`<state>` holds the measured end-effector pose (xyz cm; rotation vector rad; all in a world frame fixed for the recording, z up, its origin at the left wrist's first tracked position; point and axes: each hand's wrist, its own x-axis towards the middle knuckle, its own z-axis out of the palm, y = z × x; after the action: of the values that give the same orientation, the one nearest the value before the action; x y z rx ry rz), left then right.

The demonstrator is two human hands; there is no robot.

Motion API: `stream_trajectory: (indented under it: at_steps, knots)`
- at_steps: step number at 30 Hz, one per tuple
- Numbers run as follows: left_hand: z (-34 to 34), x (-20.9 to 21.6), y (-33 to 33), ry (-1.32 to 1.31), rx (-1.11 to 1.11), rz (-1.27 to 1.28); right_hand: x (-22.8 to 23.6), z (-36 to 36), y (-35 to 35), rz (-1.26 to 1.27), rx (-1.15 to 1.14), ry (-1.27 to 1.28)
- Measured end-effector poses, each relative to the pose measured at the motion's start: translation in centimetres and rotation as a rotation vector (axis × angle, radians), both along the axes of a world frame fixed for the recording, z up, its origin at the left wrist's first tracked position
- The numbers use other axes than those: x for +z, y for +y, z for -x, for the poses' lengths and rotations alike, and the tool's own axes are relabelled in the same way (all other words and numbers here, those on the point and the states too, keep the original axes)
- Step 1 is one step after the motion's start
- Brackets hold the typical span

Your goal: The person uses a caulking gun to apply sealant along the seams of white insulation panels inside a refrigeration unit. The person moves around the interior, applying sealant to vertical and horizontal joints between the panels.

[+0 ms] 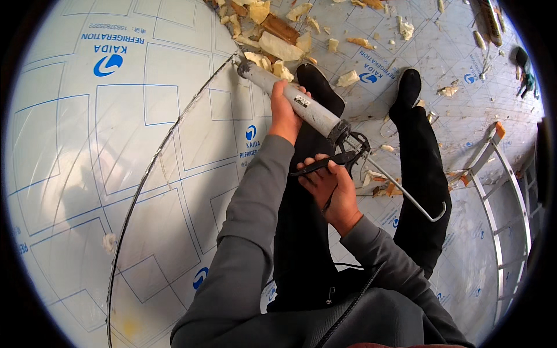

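A grey, smudged caulking gun lies slantwise across my front, its nozzle toward the upper left. My left hand is wrapped round the middle of the barrel. Lower down, my right hand has its fingers curled round the black handle. From the gun's back end a bent metal rod sticks out to the lower right. The nozzle tip is at the upper end of a dark seam between film-covered white panels; whether they touch cannot be made out.
Broken pieces of yellowish foam litter the floor ahead of my feet. An aluminium ladder stands or lies at the right. A dark green and black tool lies at the far right. My black-clad legs are spread beneath the gun.
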<state>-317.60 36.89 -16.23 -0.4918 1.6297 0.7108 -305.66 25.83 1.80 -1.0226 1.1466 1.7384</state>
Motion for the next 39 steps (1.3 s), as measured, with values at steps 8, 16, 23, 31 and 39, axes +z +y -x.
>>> stream_trajectory:
  at_steps: [8, 16, 23, 31, 39]
  knots:
    - [1.0, -4.4, 0.5, -0.080, -0.041, 0.020, -2.2, 2.6, 0.9, 0.067, -0.032, -0.057]
    - [2.8, -6.3, 2.0, -0.033, -0.063, 0.040, -3.9, 3.7, 3.3, 0.112, -0.076, -0.024]
    - [3.3, -3.4, 1.6, -0.003, -0.060, 0.023, -1.6, 3.8, 2.3, 0.070, -0.067, -0.011]
    - [2.3, -1.3, 0.8, -0.044, -0.049, 0.035, 0.0, 3.0, 1.3, 0.072, -0.045, -0.023]
    - [1.1, 0.0, 0.0, -0.038, 0.000, 0.063, 1.7, 2.2, 0.5, 0.084, -0.021, -0.048]
